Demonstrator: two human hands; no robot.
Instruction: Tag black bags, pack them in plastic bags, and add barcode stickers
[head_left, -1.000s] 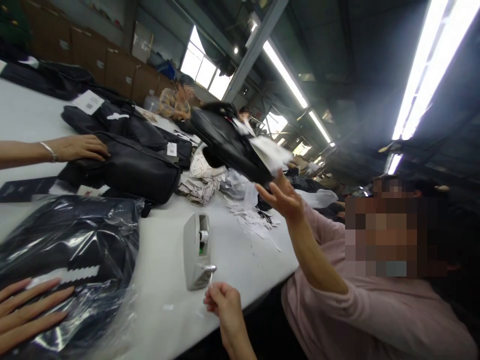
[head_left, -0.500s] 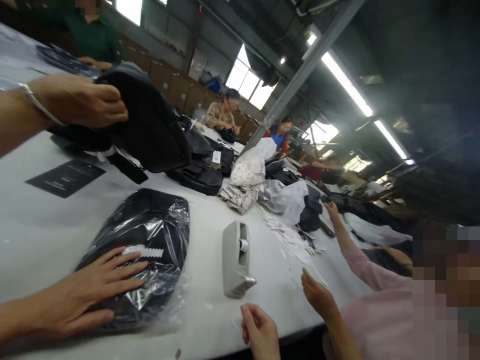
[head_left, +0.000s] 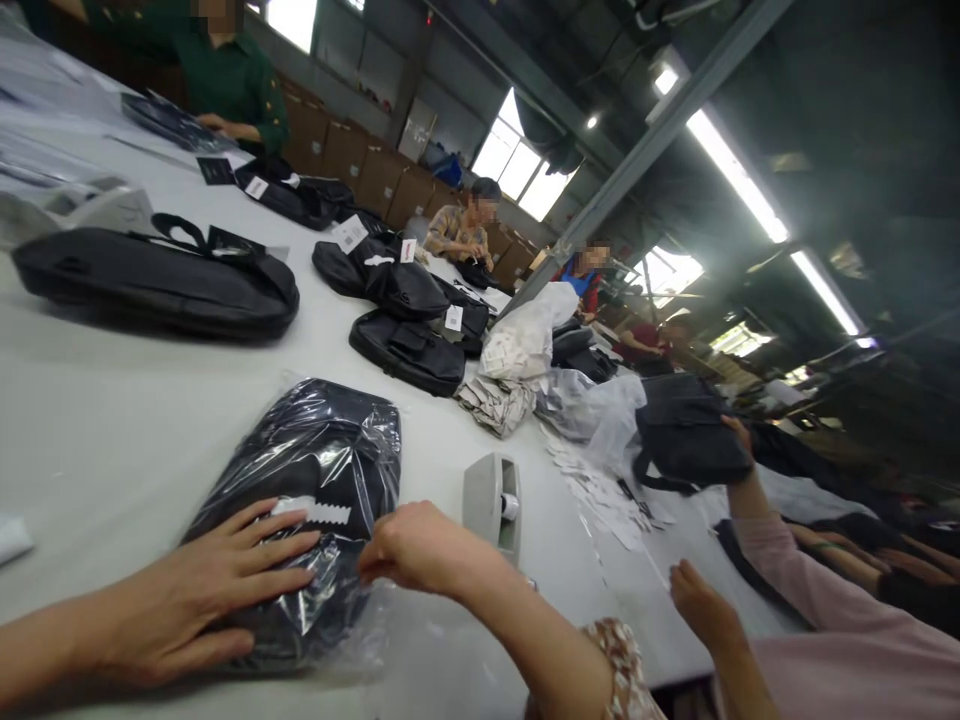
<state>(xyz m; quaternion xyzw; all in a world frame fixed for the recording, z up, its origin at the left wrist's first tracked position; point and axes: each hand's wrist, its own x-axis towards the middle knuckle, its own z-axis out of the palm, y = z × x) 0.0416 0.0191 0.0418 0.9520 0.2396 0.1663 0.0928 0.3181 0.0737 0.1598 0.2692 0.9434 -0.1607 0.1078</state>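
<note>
A black bag in clear plastic wrap (head_left: 352, 420) lies flat on the table in front of me. My left hand (head_left: 202, 590) rests on its lower left part, palm down and fingers spread. A white strip with a zigzag edge (head_left: 330, 513) shows on the wrap just beyond my fingertips. My right hand (head_left: 412, 545) is at the right edge of the wrapped bag, its fingers curled together; what they hold, if anything, I cannot make out. Behind my right forearm stands a grey tape dispenser (head_left: 484, 500), partly hidden.
Another black bag (head_left: 165, 285) lies at the left. Several black bags with tags (head_left: 405, 350) are heaped farther back, beside crumpled plastic (head_left: 525, 340) and scattered white papers (head_left: 600, 490). At the right, a co-worker in a pink sleeve (head_left: 795, 570) holds up a dark bag (head_left: 682, 430).
My right hand has moved left from near the dispenser to the wrapped bag. Another person's hand at upper left has gone; a black bag lies there. The pink-sleeved co-worker has lifted a bag.
</note>
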